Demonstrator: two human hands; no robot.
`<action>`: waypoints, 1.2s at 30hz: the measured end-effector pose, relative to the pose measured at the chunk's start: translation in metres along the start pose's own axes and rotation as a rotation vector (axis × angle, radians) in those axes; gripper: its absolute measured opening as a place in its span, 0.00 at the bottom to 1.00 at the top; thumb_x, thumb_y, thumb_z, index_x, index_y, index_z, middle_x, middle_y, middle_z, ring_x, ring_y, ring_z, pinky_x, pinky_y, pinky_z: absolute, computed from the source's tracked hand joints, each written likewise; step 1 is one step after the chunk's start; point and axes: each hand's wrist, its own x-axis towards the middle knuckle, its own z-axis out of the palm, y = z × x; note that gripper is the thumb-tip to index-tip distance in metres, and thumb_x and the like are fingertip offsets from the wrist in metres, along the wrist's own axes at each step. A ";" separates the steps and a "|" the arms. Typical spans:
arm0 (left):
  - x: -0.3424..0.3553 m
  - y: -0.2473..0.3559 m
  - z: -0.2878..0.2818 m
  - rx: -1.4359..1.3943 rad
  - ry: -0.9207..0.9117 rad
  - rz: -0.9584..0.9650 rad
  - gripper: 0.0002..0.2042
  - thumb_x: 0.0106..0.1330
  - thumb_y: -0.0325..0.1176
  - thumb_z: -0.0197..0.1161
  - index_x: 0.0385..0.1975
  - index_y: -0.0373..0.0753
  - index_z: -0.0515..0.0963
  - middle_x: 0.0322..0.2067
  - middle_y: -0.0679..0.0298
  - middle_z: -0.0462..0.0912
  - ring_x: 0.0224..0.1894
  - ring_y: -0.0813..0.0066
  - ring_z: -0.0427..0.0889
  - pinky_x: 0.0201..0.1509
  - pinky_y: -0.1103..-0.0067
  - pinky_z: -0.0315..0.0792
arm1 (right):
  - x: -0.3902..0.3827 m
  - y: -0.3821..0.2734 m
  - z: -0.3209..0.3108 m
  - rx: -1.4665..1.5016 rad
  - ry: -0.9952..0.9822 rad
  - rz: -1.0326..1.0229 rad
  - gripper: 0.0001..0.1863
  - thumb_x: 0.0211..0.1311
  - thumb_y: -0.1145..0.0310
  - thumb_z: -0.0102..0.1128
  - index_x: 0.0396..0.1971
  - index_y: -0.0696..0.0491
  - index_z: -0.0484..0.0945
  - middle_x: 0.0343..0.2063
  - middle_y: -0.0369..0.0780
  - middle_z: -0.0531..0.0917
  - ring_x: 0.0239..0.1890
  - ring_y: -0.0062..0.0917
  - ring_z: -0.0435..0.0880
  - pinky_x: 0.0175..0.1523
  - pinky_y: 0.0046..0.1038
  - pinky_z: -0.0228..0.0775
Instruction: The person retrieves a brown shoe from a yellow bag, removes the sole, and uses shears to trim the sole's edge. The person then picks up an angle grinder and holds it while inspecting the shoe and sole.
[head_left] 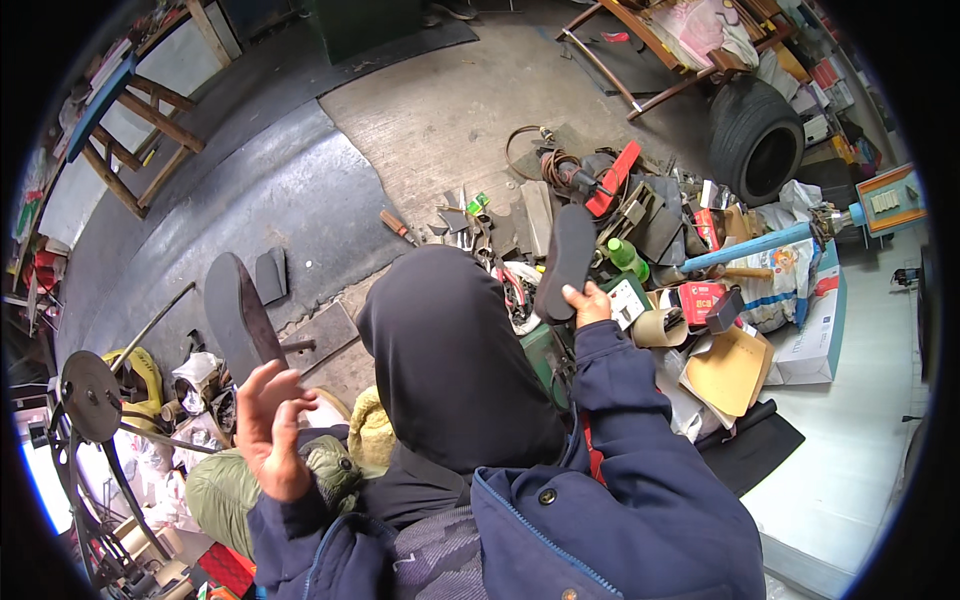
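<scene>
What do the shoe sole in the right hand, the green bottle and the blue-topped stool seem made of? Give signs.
Shoe sole: probably matt rubber; its dark grey face shows little shine.
Green bottle: probably glossy plastic, possibly glass; its bright sides look translucent.
Blue-topped stool: seemingly dull wood, judging by brown, pole-like legs; the top is unclear.

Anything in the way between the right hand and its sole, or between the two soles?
Nothing visible between the right hand and its dark sole: they touch. Toward the left sole, the rounded black cloth stands between in this view.
</scene>
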 end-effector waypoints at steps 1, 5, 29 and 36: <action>-0.003 0.003 -0.008 0.065 0.037 0.026 0.21 0.71 0.26 0.56 0.64 0.32 0.68 0.52 0.54 0.80 0.44 0.69 0.82 0.51 0.74 0.77 | 0.004 0.019 0.003 0.047 0.041 0.077 0.16 0.60 0.78 0.68 0.49 0.62 0.80 0.44 0.40 0.87 0.44 0.24 0.84 0.55 0.27 0.75; -0.012 0.006 -0.046 0.223 0.202 0.085 0.20 0.72 0.26 0.55 0.64 0.33 0.69 0.52 0.55 0.80 0.46 0.70 0.80 0.50 0.75 0.77 | 0.034 0.075 0.011 -0.097 0.125 0.060 0.17 0.57 0.80 0.68 0.47 0.62 0.80 0.43 0.40 0.87 0.43 0.26 0.85 0.54 0.28 0.74; 0.025 -0.042 -0.112 0.584 0.259 -0.004 0.25 0.72 0.31 0.62 0.67 0.36 0.68 0.62 0.55 0.73 0.64 0.64 0.71 0.69 0.70 0.63 | 0.010 0.018 -0.051 -0.638 0.281 -0.278 0.17 0.59 0.78 0.63 0.49 0.56 0.79 0.35 0.37 0.84 0.33 0.19 0.82 0.40 0.23 0.77; 0.026 -0.048 -0.122 0.525 0.255 -0.128 0.30 0.71 0.35 0.62 0.71 0.35 0.63 0.66 0.48 0.69 0.66 0.59 0.70 0.71 0.67 0.61 | -0.138 0.024 -0.070 -0.841 0.091 -0.143 0.11 0.57 0.72 0.69 0.39 0.57 0.79 0.32 0.41 0.83 0.28 0.29 0.85 0.36 0.28 0.78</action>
